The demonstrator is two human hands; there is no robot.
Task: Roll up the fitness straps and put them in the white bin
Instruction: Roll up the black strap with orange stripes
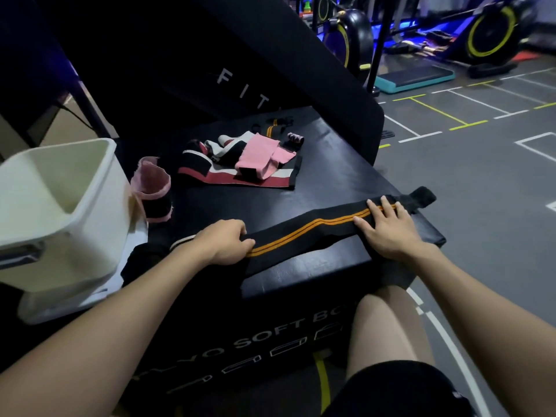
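A black strap with two orange stripes (pixel 304 231) lies stretched along the front edge of a black soft box (pixel 331 179). My left hand (pixel 225 242) grips the strap's left end, fingers curled round it. My right hand (pixel 388 228) lies flat on the strap near its right end, fingers straight, pressing it down. A black tab of the strap (pixel 422 196) sticks out beyond that hand. The white bin (pixel 99 206) stands at the left, tilted, its inside bare as far as I see.
Further back on the box lies a heap of pink, black, white and dark red straps (pixel 246 161). A rolled pink strap (pixel 152 188) stands near the bin. A small roll (pixel 294 139) and another orange-striped strap (pixel 272 127) lie behind. My bare knee (pixel 388 326) is at the box's front.
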